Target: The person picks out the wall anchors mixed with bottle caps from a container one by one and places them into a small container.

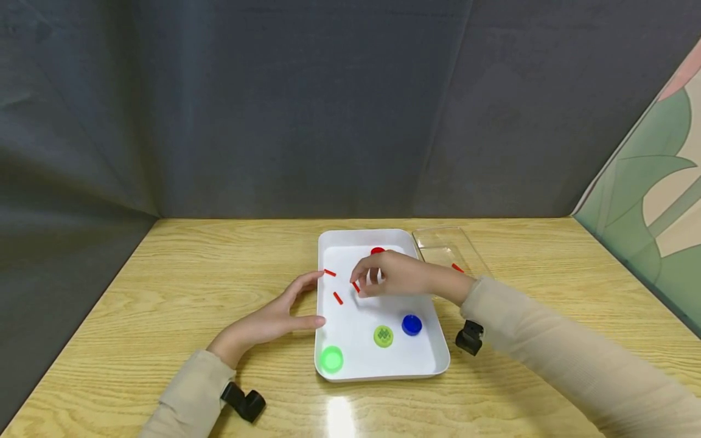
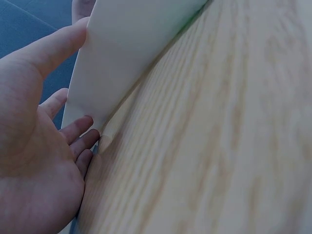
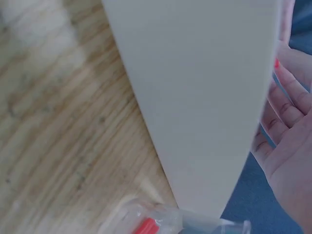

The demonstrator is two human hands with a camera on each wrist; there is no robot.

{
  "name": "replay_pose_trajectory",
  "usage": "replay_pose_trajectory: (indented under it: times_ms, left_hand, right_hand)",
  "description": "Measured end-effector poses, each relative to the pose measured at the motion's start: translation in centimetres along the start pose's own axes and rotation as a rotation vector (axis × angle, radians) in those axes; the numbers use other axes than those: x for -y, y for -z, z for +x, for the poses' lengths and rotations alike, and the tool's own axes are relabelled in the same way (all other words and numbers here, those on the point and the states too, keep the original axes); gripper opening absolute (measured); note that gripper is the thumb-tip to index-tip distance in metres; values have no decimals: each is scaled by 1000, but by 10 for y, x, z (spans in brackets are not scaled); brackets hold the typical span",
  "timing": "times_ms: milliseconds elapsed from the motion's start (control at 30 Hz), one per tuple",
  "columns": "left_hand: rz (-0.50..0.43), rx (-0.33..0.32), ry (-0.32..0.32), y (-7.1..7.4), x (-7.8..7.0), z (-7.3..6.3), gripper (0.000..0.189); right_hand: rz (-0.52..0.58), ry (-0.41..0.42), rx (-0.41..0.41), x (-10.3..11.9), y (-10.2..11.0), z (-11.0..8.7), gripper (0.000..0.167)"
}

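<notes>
Over the white tray (image 1: 378, 368), my right hand (image 1: 398, 274) pinches a small red stick (image 1: 356, 287) between thumb and fingertips. In the right wrist view, the tray wall hides most of that stick. My left hand (image 1: 276, 316) touches the tray's left rim with fingers and thumb spread, and the left wrist view shows them against the outer wall. Two more red sticks, an upper one (image 1: 330, 272) and a lower one (image 1: 338, 298), lie in the tray near the left hand.
Inside the tray are a blue cap (image 1: 412, 325), a yellow-green cap (image 1: 383, 336), a bright green cap (image 1: 331, 359) and a partly hidden red cap (image 1: 377, 250). Along its right side stands a clear plastic container (image 1: 476, 258) with a red stick (image 1: 457, 267) in it.
</notes>
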State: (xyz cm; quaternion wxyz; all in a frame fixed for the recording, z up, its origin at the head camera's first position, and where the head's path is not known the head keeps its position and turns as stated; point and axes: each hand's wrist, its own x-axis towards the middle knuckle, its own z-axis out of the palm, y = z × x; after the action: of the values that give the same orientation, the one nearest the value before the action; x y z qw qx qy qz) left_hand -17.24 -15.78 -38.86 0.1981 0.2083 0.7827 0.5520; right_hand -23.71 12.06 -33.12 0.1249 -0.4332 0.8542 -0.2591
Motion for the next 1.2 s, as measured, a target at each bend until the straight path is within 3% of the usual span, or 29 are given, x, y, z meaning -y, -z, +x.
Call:
replay_pose_trajectory:
  times_ms: [433, 900, 1200]
  left_hand:
    - [13, -4, -3, 0, 0, 0, 82]
    - [2, 6, -1, 0, -1, 0, 83]
    - [4, 6, 2, 0, 0, 1, 83]
  right_hand:
    - [-25, 18, -135, 9, 9, -21, 17]
    - [19, -48, -250, 18, 10, -40, 17]
    - [-9, -85, -301, 18, 11, -52, 17]
